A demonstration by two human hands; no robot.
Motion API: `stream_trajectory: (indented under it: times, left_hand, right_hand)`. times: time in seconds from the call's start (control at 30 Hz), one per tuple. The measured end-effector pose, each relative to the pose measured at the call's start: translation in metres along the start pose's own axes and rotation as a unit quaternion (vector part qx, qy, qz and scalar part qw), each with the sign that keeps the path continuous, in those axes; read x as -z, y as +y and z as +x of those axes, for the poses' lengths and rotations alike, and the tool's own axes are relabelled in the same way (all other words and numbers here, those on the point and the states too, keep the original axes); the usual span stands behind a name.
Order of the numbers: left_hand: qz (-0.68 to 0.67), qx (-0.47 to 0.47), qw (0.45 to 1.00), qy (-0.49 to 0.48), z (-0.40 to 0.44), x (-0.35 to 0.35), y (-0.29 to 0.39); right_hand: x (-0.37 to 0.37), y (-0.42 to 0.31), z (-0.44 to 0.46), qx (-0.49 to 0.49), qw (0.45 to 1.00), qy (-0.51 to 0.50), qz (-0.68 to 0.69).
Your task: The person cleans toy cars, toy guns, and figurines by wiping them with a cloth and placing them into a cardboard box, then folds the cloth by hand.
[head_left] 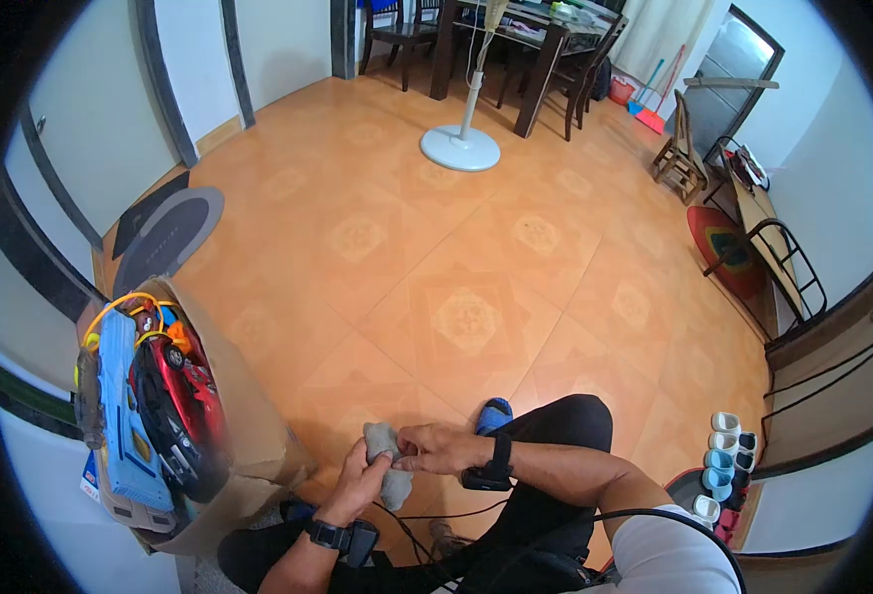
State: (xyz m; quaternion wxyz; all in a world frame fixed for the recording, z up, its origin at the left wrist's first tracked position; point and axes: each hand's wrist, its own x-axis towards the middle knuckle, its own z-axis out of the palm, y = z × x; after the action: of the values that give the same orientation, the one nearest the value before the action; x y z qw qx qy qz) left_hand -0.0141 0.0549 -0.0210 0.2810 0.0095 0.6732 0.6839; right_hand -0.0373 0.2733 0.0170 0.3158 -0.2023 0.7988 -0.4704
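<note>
Fingers of the left hand (355,485) are closed around a soft grey cloth bundle (397,488), with the thumb laid across its middle and the other fingers mostly hidden behind. Fingers of the right hand (441,448) are bent, and their tips are at the side of the same bundle; whether they pinch it or only touch it, I cannot tell. So the bundle is between the two hands, held upright with a small tilt, in front of the person's knees. Each wrist carries a black strap with a dark device: the left device (360,543) and the right device (486,481). Below the forearms are black trousers (560,428), and one blue slipper (494,416) shows beyond the hands, on the orange tiled floor (466,317). Thin black cables (446,517) hang under the hands. To the left, near the person, stands an open cardboard box (248,406) filled with toys, among them a red toy car (196,389) and a light-blue plastic piece (123,396). On the right side, several pairs of shoes (722,465) are placed in rows. Farther away, there is the white round base of a fan (460,148), just before a dark table (545,74) with chairs.
</note>
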Motion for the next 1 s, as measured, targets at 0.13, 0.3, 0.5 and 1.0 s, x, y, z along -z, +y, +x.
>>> stream_trajectory:
  times: [0.13, 0.3, 0.5, 1.0]
  left_hand:
    - [-0.022, 0.026, 0.999, -0.009, -0.005, -0.002, 0.009]
    - [-0.029, 0.027, 0.999, 0.002, -0.006, -0.003, 0.001]
    - [-0.039, 0.019, 0.999, -0.007, -0.007, -0.001, -0.005]
    - [-0.038, 0.001, 0.999, 0.005, -0.010, -0.005, -0.002]
  right_hand:
    - [-0.004, 0.007, 0.002, 0.012, 1.000, 0.000, 0.000]
    - [-0.005, 0.004, 0.001, -0.002, 1.000, -0.001, 0.007]
    - [-0.006, 0.006, 0.002, -0.002, 1.000, -0.016, 0.003]
    - [-0.009, 0.009, 0.004, -0.018, 1.000, -0.018, -0.006]
